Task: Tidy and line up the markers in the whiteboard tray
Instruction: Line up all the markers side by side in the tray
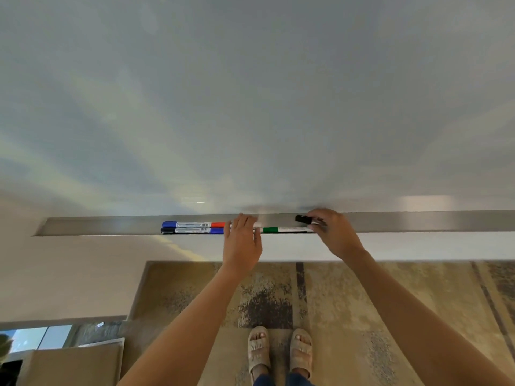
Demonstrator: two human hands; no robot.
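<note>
Right grip (317, 222) pinching black-capped marker (304, 219), left grip (243, 231) seemingly loose over tray (97, 226), markers inside in two rows.

tray (111, 226): brushed metal, dull sheen
whiteboard (250, 107): smooth, glossy
markers (192, 227): shiny plastic
rug (362, 302): woven, matt

Both hands at tray (111, 227); right hand (333, 232) grips black-capped marker (305, 219).
</note>
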